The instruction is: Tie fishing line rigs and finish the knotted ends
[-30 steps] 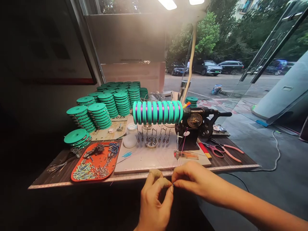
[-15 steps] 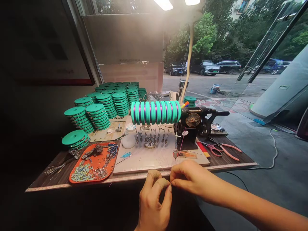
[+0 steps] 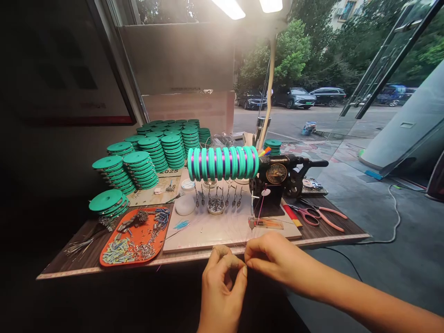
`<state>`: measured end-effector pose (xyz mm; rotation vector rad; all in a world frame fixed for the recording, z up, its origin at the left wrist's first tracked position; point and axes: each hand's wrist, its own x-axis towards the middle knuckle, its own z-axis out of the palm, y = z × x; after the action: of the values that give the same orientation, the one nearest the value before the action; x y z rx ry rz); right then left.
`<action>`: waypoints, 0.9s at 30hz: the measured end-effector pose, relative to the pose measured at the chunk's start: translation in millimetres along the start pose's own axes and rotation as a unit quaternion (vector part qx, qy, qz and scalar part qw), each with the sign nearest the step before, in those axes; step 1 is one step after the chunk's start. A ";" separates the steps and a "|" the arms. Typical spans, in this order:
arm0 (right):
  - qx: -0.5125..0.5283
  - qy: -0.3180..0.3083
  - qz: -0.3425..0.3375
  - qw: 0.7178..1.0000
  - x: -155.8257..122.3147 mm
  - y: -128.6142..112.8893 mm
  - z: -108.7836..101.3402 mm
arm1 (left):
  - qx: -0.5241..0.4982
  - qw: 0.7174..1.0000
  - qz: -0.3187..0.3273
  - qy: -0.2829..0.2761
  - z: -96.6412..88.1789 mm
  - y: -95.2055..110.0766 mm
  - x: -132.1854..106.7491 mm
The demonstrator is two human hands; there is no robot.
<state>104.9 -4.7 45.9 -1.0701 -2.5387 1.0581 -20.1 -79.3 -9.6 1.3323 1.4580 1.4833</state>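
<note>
My left hand [image 3: 224, 289] is closed in a pinch, thumb against a finger that has a tan wrap on it. Touching it at the fingertips, my right hand [image 3: 269, 256] is also pinched. Fine fishing line [image 3: 261, 208] drops from the winder to the board near my hands; the strand between my fingertips is barely visible. Above them, a row of green spools [image 3: 222, 164] wound with purple line sits on the hand-cranked winder [image 3: 276, 173]. Several small metal sinkers [image 3: 227, 202] hang below the spools, around a round dish [image 3: 215, 206] of metal bits.
An orange tray [image 3: 138, 236] of small fittings lies left of the white board [image 3: 204, 233]. Stacks of green spools [image 3: 149, 148] stand behind it. Scissors [image 3: 308, 215] and pink-handled pliers [image 3: 333, 217] lie right. A lamp pole [image 3: 268, 92] rises behind the winder.
Both hands stay pinched together in nearly the same place. The left hand's fingers have shifted slightly, and the whole view has moved a little.
</note>
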 end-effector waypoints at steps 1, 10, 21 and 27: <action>-0.006 0.006 0.000 1.000 0.0 -0.1 1.8 | -0.004 1.000 -0.009 -0.010 -0.6 -1.3 0.6; 0.009 0.124 -0.138 0.983 -14.3 13.6 12.1 | -0.097 0.978 -0.166 -0.085 -10.4 2.7 6.8; -0.126 0.352 -0.372 0.849 -21.3 25.1 64.4 | -0.187 0.952 -0.212 -0.118 -10.0 -2.8 5.1; 0.040 0.293 -0.316 0.901 -32.1 9.7 51.6 | -0.076 0.985 -0.110 -0.110 -8.6 2.1 5.5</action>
<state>111.7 -50.0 4.7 -0.3824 -2.0732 0.5408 -29.3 -77.1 -5.2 1.1615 1.2776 1.2361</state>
